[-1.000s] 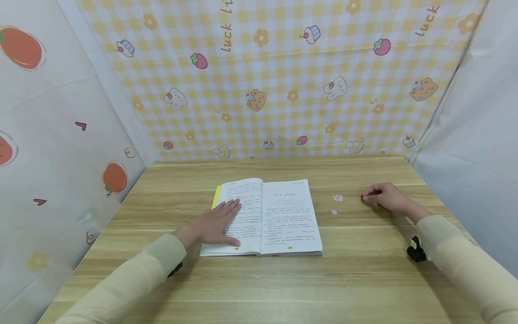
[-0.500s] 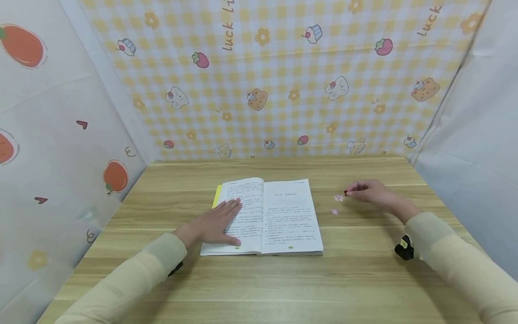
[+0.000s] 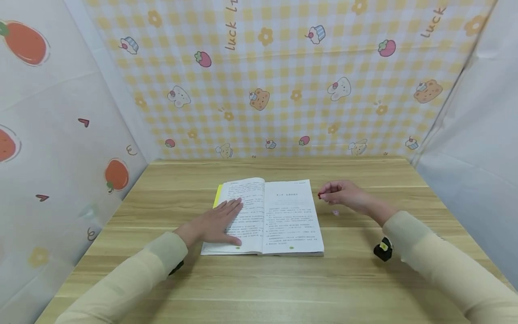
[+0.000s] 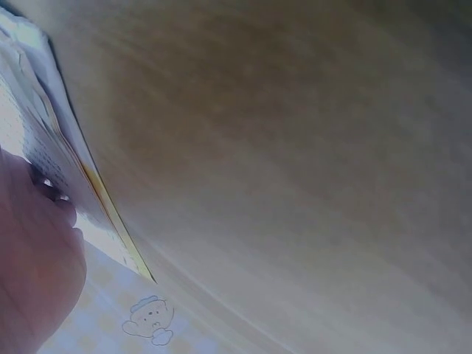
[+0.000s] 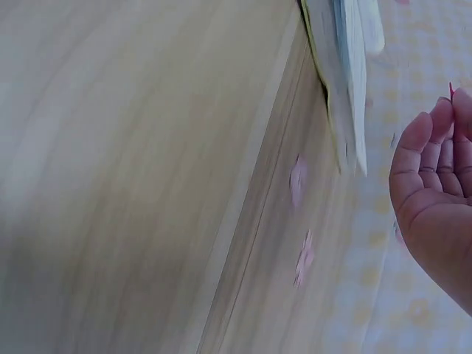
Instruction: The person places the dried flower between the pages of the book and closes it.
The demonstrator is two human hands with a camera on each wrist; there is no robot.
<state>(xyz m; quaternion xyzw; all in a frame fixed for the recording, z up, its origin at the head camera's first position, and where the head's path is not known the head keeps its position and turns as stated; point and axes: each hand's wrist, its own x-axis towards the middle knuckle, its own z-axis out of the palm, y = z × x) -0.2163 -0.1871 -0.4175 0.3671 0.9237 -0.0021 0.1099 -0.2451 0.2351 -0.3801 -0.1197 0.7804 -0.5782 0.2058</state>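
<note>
An open book [image 3: 290, 220] lies on the wooden table, pages of print facing up. My left hand [image 3: 213, 225] rests on its left page, fingers spread and straight; in the left wrist view that hand [image 4: 37, 258] lies against the pages. Thumb and fingertips of my right hand [image 3: 350, 197] pinch a small, thin red piece [image 3: 319, 195] just off the right page's upper edge. The right wrist view shows the red piece [image 5: 451, 92] edge-on, so its kind is unclear. One pink flower-shaped piece [image 3: 335, 213] sits below the right hand, which hides another in the head view.
Both pink pieces appear in the right wrist view, the upper [image 5: 297, 182] nearer the book and the lower [image 5: 304, 258] farther away. A yellow cover edge [image 3: 217, 196] sticks out at the book's left. A checked cloth backdrop [image 3: 275, 90] stands behind the table [image 3: 251, 288].
My right hand has carried the red piece leftward, past the pink pieces, to the book's right side. My left hand stays on the left page.
</note>
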